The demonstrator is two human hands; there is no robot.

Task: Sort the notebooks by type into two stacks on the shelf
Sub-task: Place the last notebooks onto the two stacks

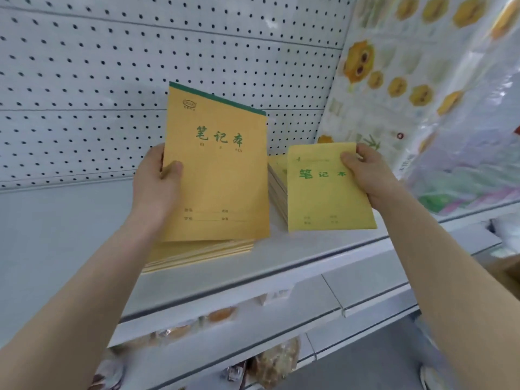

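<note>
My left hand (157, 178) grips the left edge of a large orange-yellow notebook (219, 175) with a green top binding, held upright above a flat stack of large notebooks (202, 253) on the white shelf (309, 243). My right hand (368, 173) pinches the top right corner of a smaller yellow notebook (326, 192) with green characters. It is held tilted in front of a stack of small notebooks (277, 178) that lies to the right of the large stack.
A white pegboard wall (112, 80) backs the shelf. Plastic-wrapped packs with a sunflower print (422, 80) stand at the right end. Lower shelves (253, 333) hold wrapped goods. The shelf's left part (56, 235) is bare.
</note>
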